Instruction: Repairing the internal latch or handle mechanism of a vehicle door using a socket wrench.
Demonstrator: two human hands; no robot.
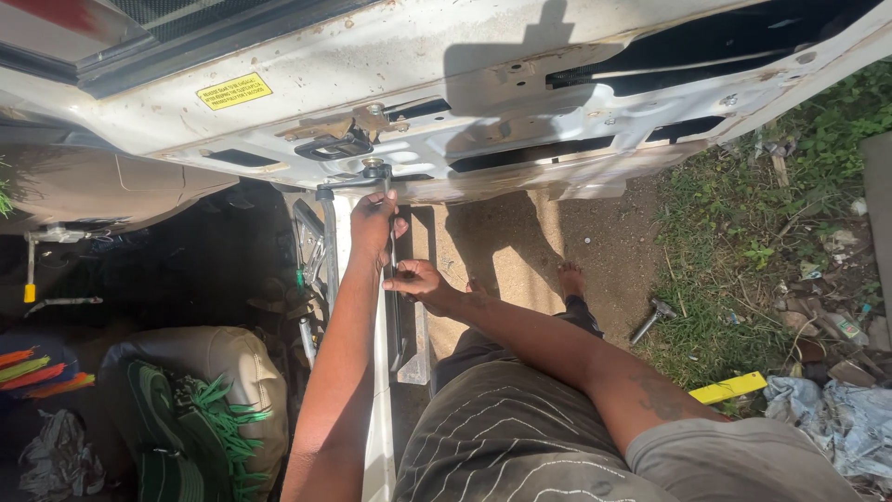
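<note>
Hands (pixel 372 223) (pixel 418 279) gripping rod (pixel 392 279) (car door (pixel 483 84) open)

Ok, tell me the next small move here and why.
Probably turn the tool a little more. The left hand holds its top under the door fitting, and the right hand grips the shaft lower down, so both hands are already set.

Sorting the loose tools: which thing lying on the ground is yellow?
The flat yellow bar at the grass edge; the hammer lying nearer the door is bare grey metal.

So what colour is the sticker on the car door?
Yellow; the sticker on the door shows best in the head view.
</note>
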